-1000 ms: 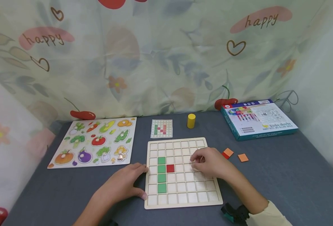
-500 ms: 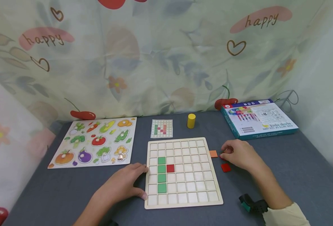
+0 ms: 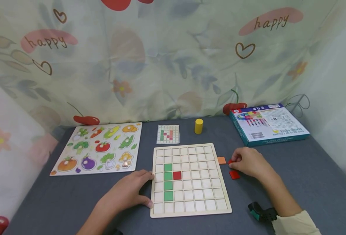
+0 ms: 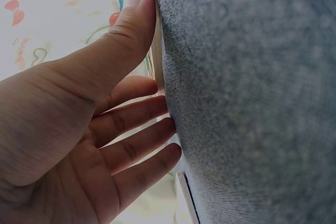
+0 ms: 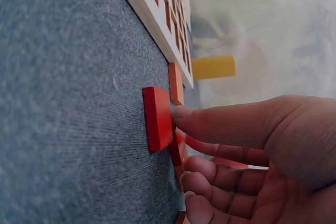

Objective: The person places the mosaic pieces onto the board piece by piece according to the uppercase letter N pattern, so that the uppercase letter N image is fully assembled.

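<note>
Apparently the right hand (image 3: pixel 247 162) pinches a red tile (image 3: pixel 230 161), the board (image 3: pixel 196 185) lying leftward, touched by the spread left hand (image 3: pixel 131 188).

Backdrop (image 3: pixel 167 65): pale green-cream printed fabric, lightly creased, hung upright behind the tabletop (image 3: pixel 52 199). Print: "happy" in brown script on two pink patches (image 3: pixel 49 39), one at each upper side; brown outlined hearts (image 3: pixel 245 50); grey-blue leaf sprays (image 3: pixel 206 81); orange flowers (image 3: pixel 121 87); red cherries (image 3: pixel 86 120) along the lower edge. Left side panel (image 3: pixel 17 173): whiter, with a faded flower and a cherry near its lower corner. Right side panel (image 3: pixel 334 107): off-white, mostly plain, one cherry low down. Tabletop: dark blue-grey surface with a woven texture. Thin grey wire (image 3: pixel 300 100): looped, far right corner. Light: soft, diffuse; shadows faint.
</note>
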Motion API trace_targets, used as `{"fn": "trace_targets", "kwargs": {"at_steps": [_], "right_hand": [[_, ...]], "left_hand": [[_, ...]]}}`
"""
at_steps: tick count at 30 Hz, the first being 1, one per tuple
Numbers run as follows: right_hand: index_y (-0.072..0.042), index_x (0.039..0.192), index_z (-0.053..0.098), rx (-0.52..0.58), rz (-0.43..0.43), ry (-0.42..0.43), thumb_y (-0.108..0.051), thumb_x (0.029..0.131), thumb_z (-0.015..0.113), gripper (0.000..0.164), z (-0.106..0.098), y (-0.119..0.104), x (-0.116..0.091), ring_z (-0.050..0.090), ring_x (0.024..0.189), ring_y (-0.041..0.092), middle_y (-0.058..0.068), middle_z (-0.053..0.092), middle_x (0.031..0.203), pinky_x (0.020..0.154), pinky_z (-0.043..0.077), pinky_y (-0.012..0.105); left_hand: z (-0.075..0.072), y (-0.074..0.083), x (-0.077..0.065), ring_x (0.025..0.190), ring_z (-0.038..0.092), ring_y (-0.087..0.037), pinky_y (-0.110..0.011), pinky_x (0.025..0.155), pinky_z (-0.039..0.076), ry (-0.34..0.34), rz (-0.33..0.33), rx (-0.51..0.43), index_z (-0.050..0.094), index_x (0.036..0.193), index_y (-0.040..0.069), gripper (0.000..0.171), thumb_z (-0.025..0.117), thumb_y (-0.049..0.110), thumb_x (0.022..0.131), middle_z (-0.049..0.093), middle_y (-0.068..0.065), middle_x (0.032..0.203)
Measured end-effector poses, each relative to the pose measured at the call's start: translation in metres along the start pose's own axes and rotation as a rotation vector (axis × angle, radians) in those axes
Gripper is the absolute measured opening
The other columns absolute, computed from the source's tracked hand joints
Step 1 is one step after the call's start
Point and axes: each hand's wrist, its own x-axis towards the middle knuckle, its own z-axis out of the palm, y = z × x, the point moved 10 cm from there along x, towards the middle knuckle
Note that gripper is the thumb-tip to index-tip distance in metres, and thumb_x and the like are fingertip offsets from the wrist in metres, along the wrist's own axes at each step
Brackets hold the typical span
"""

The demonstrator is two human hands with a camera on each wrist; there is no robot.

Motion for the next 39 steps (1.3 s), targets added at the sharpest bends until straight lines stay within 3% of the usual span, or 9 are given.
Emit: {"fn": "trace_targets", "kwargs": {"at_steps": [8,25,33,39], "right_hand": [[-0.002,0.092,0.066,-0.003,0.028,0.009,-0.02,0.085,0.08,0.024,-0.002,0.004,0.001,0.051,0.071,0.02,0.004,0.055,0.075,0.06,0.041,0.034],[-0.007,0.084,0.067,0.014,-0.004,-0.026,-0.021,0.085,0.08,0.019,0.005,0.0,0.002,0.05,0.07,0.019,0.002,0.055,0.073,0.059,0.04,0.033],[-0.008,0.087,0.063,0.073,0.003,-0.048,-0.016,0.083,0.081,0.021,0.009,-0.007,0.001,0.051,0.073,0.021,0.004,0.055,0.078,0.06,0.042,0.034],[-0.008,0.09,0.064,0.124,-0.039,-0.05,-0.006,0.089,0.074,0.01,0.009,-0.012,0.001,0.052,0.075,0.021,0.003,0.056,0.08,0.063,0.044,0.034]], "left_hand": [[0.0,0.0,-0.001,0.115,0.057,-0.023,-0.047,0.099,0.048,0.013,0.012,-0.002,0.063,0.129,0.009,0.083,0.086,0.056,0.066,0.061,-0.007,0.128],[0.002,-0.001,0.0,0.116,0.057,-0.024,-0.048,0.1,0.047,-0.005,-0.009,-0.005,0.063,0.131,0.008,0.084,0.087,0.055,0.066,0.061,-0.009,0.129],[0.001,0.0,0.0,0.116,0.057,-0.025,-0.048,0.1,0.048,-0.002,-0.001,-0.008,0.064,0.13,0.008,0.082,0.087,0.054,0.066,0.061,-0.009,0.129],[0.001,0.0,0.0,0.116,0.057,-0.025,-0.048,0.1,0.047,-0.002,0.001,-0.005,0.064,0.13,0.008,0.082,0.087,0.055,0.066,0.061,-0.009,0.129]]}}
